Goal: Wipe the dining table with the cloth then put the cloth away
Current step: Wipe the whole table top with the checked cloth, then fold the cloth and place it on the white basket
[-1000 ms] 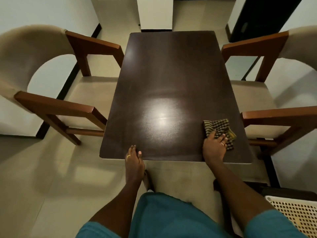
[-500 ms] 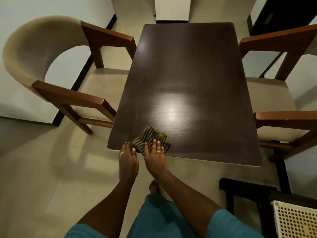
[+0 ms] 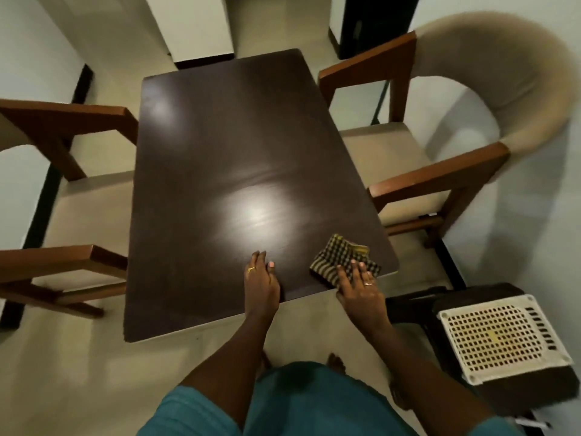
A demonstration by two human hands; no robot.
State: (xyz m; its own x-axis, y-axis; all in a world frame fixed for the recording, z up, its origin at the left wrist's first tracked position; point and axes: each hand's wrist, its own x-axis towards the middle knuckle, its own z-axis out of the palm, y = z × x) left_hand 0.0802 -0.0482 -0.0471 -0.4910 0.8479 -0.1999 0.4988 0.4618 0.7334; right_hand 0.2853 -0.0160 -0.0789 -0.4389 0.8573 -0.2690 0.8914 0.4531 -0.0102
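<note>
The dark brown dining table (image 3: 226, 146) fills the middle of the head view, with a bright light reflection near its centre. A checked yellow-and-black cloth (image 3: 341, 259) lies crumpled at the table's near right corner. My right hand (image 3: 360, 286) presses flat on the cloth's near edge, fingers spread over it. My left hand (image 3: 261, 280) rests flat on the table's near edge, left of the cloth, holding nothing.
A wooden armchair with beige cushions (image 3: 440, 127) stands at the table's right, another (image 3: 63, 190) at its left. A white perforated basket (image 3: 500, 335) sits on a dark stool at the lower right. A dark doorway (image 3: 374, 23) is at the back.
My right hand has swept the cloth from the near left corner back along the near edge to the near right corner. My left hand stays on the near edge. The camera view has shifted.
</note>
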